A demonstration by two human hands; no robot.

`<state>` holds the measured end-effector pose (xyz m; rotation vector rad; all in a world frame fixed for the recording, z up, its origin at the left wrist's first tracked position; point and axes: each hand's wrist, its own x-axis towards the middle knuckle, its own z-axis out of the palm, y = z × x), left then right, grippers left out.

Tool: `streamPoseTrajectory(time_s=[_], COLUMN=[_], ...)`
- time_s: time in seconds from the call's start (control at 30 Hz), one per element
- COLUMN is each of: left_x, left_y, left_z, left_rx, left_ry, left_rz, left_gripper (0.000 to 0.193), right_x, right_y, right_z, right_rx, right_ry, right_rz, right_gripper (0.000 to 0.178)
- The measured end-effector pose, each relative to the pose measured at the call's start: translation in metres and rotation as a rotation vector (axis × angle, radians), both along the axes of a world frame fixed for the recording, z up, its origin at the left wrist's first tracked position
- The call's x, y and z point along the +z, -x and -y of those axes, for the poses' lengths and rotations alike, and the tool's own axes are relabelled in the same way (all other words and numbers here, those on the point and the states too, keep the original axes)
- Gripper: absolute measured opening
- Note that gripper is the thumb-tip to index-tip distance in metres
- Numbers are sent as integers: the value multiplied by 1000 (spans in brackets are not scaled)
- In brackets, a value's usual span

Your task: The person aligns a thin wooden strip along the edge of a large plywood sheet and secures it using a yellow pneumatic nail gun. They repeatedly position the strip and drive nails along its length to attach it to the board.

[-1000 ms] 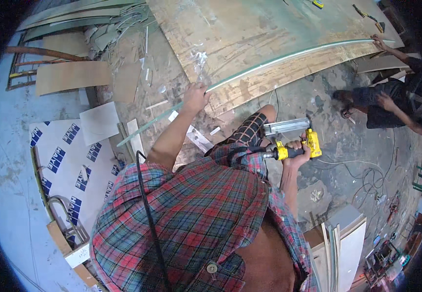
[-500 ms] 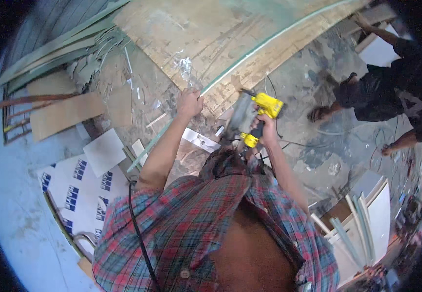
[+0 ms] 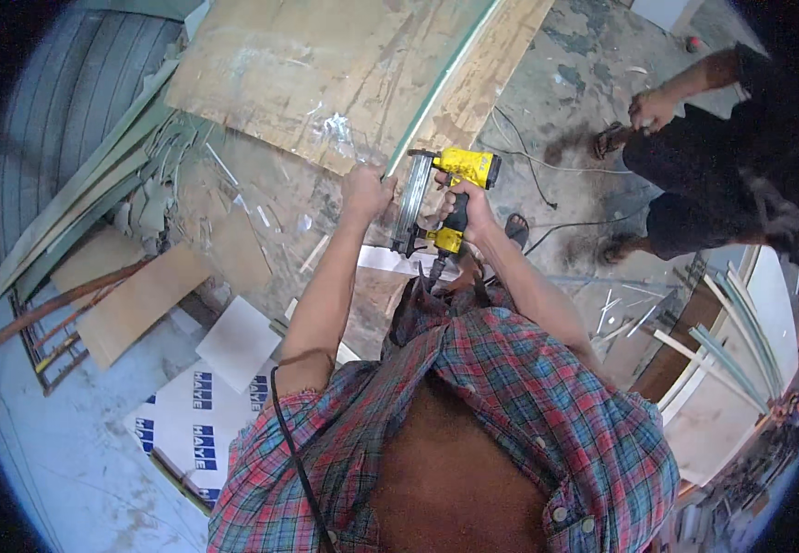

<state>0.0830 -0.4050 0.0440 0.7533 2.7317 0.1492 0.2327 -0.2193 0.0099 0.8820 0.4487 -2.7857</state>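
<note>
My right hand (image 3: pixel 469 208) grips the handle of a yellow and grey nail gun (image 3: pixel 438 197), its long magazine standing next to the near end of a thin pale green strip (image 3: pixel 443 85). That strip runs along the edge of a large worn plywood board (image 3: pixel 325 74). Fingers closed, my left hand (image 3: pixel 364 192) presses on the board's near edge just left of the strip's end. A dark hose leaves the gun's base toward my plaid shirt.
Another person (image 3: pixel 722 157) in dark clothes bends at the right, one hand down. Scrap strips (image 3: pixel 113 184), brown boards (image 3: pixel 136 300) and white printed sheets (image 3: pixel 206 405) lie at the left. White and green mouldings (image 3: pixel 731 350) lean at the right. Cables cross the concrete floor.
My right hand has carried the nail gun from my lap up to the strip's end by the left hand. The view has tilted toward the board, and my left hand stays at its edge.
</note>
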Motion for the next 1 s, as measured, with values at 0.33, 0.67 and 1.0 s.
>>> streamPoseTrajectory(time_s=[0.33, 0.67, 1.0], left_x=[4, 2, 26], left_y=[3, 9, -4], left_z=[0, -1, -11], left_rx=[-112, -57, -116], left_ry=[-132, -32, -61], left_rz=[2, 59, -29], left_gripper=[26, 31, 26], right_x=[2, -9, 1], right_y=[-12, -13, 20], right_z=[24, 37, -7], right_rx=[-49, -112, -151], right_ry=[59, 98, -58], right_rz=[4, -29, -22], right_gripper=[30, 29, 24])
